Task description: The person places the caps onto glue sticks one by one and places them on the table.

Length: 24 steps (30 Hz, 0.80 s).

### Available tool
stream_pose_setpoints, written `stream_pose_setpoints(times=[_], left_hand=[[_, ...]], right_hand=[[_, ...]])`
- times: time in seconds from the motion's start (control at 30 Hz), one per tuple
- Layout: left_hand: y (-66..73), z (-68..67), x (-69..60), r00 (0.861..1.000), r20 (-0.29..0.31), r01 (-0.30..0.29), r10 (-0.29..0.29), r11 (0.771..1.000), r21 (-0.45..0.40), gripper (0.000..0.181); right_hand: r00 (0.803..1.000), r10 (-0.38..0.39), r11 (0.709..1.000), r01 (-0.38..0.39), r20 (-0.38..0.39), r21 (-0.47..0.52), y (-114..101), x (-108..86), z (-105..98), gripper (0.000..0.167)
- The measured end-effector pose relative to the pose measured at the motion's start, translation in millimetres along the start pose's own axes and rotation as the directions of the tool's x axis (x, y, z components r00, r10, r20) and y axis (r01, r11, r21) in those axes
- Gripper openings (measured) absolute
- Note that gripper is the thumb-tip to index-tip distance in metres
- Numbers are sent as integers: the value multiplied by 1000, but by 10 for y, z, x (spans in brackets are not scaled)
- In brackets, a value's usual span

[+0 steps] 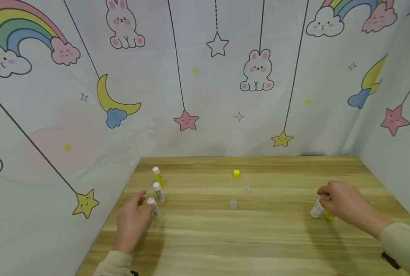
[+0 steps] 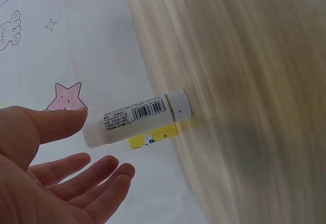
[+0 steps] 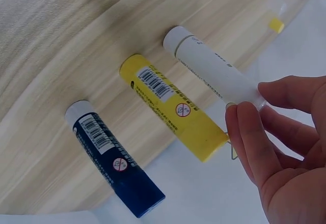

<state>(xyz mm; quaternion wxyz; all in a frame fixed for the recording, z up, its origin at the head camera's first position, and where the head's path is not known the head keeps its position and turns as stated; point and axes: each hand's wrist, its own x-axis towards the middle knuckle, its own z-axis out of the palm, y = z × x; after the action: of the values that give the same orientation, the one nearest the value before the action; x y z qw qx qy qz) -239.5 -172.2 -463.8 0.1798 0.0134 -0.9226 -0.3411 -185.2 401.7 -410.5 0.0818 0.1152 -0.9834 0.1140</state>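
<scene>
My left hand (image 1: 132, 220), fingers spread loosely, is beside the nearest white glue stick (image 1: 154, 208) at the left of the table. In the left wrist view, the thumb is close to that glue stick's white top; whether they touch is unclear. Behind it stand another white glue stick (image 1: 158, 192) and a yellow one with a white top (image 1: 158, 176). Over on the right, my right hand (image 1: 346, 199) pinches the upper end of an upright white glue stick (image 3: 214, 66). Next to this stand a yellow glue stick (image 3: 168, 104) and a dark blue one (image 3: 112, 155).
Mid-table lie a yellow cap (image 1: 236, 174) and two translucent caps, one farther back (image 1: 246, 189) and one nearer (image 1: 233, 204). A white printed curtain (image 1: 211, 96) encloses the wooden table (image 1: 232, 241) at the back and sides.
</scene>
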Motion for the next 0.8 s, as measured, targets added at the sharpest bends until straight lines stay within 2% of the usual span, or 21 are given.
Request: stream_pose_setpoints(times=[0.27, 0.47, 0.8], left_hand=[[-17, 76, 25, 1000, 21, -4, 3, 1000, 31, 57], [-21, 98, 17, 999, 20, 26, -26, 1000, -2, 52], [-57, 170, 8, 999, 25, 42, -41, 998, -48, 36]], right_hand=[[1000, -6, 1000, 6, 6, 9, 46, -23, -17, 16], [1000, -12, 1000, 12, 6, 11, 39, -28, -10, 16], [1000, -5, 1000, 5, 20, -23, 13, 15, 14, 18]])
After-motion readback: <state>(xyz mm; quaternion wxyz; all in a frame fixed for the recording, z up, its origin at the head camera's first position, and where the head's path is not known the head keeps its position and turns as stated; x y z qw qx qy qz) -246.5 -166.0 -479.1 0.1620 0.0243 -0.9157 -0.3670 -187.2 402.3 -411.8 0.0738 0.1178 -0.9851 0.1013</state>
